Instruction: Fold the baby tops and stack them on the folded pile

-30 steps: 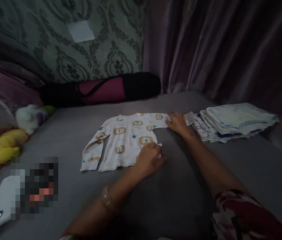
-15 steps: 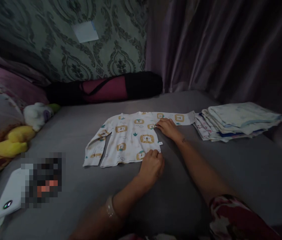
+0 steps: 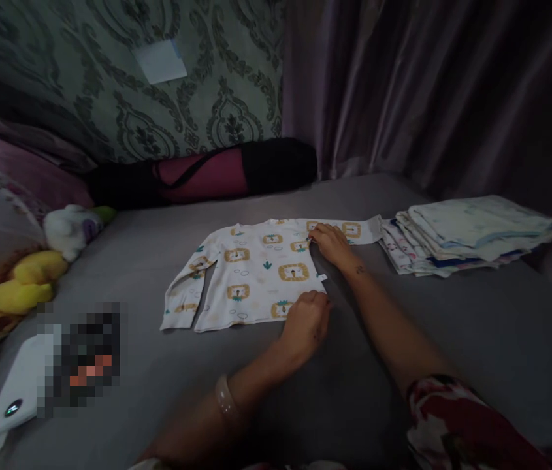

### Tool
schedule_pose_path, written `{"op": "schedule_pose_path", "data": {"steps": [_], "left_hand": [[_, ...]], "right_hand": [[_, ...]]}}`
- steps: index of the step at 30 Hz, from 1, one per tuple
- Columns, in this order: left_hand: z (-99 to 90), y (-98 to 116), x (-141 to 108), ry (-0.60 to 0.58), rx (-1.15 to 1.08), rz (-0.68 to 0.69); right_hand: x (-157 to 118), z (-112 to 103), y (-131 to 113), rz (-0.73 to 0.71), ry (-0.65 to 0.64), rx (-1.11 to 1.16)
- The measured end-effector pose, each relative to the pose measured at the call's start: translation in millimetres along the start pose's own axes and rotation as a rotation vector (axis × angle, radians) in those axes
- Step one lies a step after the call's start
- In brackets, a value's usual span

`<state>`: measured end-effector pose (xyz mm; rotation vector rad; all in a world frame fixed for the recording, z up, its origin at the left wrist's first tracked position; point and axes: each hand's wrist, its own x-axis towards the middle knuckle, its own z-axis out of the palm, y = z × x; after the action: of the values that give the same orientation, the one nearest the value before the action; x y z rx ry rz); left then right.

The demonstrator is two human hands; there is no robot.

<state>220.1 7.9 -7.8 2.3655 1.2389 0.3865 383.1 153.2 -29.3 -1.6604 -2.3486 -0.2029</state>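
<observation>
A white long-sleeved child's shirt [image 3: 260,274] with a lion print lies spread on the grey bed sheet [image 3: 168,398]. Its left-hand sleeve angles down beside the body, while the other stretches out to the right. My left hand [image 3: 306,324] pinches the shirt's lower right corner at the hem, just below a small white side tag. Farther up, my right hand [image 3: 330,245] grips the shirt's right side near the underarm, fingers bent together over the cloth. The fingertips of both hands are partly hidden.
To the right, a stack of folded clothes [image 3: 481,228] touches the cuff of the outstretched sleeve. A black and maroon long bag [image 3: 202,175] lies along the wall. Plush toys [image 3: 70,228] and a white power bank [image 3: 23,385] with a cable are at left.
My left hand has moved slightly right and down, drawing the shirt's lower right corner outward. The side edge looks straighter. My right hand has shifted only a little.
</observation>
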Motion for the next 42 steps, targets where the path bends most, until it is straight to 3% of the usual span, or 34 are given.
{"op": "schedule_pose_path", "data": {"steps": [8,19,23,25,29,32,36,42], "left_hand": [[5.9,2,5,-0.024,0.040,0.002],[24.5,1,5,-0.006,0.271,0.216],[32.3,1,0,0.046,0.299,0.255],[33.4,1,-3,0.055,0.300,0.270],[30.7,3,-9,0.047,0.294,0.277],[28.7,4,-14,0.018,0.281,0.259],[32.2,0,-17,-0.015,0.249,0.263],[31.8,-2,-19,-0.021,0.225,0.303]], "right_hand": [[0,2,2,0.015,-0.022,0.059],[1,-1,1,0.060,-0.079,0.074],[0,-12,-16,0.091,-0.082,0.006],[2,-12,-33,0.036,-0.073,0.012],[19,2,-67,-0.063,-0.249,0.136],[41,15,-81,0.064,-0.337,0.181],[65,25,-87,0.237,-0.321,0.183],[63,40,-93,0.242,-0.170,0.133]]}}
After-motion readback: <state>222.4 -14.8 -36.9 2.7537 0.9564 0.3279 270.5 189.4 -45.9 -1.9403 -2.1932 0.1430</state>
